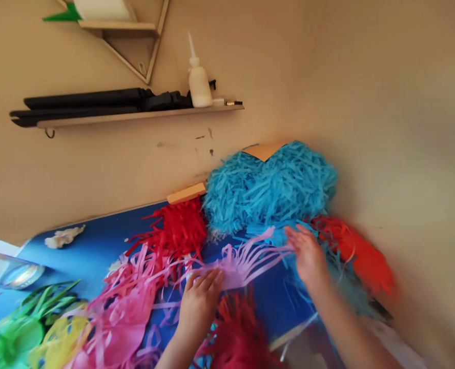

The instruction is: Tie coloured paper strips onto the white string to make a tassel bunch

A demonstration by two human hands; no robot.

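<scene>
A lilac sheet of thin paper cut into a fringe (237, 271) stretches between my two hands above the blue tabletop. My left hand (202, 292) is closed over its uncut part, with the fingers bent and the thumb hidden. The strips run rightward and draw together at my right hand (306, 251), whose fingers, slightly blurred, appear closed on their ends. Red fringed paper (235, 333) lies just below, between my forearms. Pink fringed paper (123, 312) is spread to the left of my left hand.
A big pile of blue shredded paper (269, 189) stands against the wall, with red (183, 225) and orange-red fringes (366, 256) beside it. Green (16, 333) and yellow paper (60, 341) and a tape roll (23, 275) lie left. A glue bottle (200, 84) stands on the wall shelf (135, 118).
</scene>
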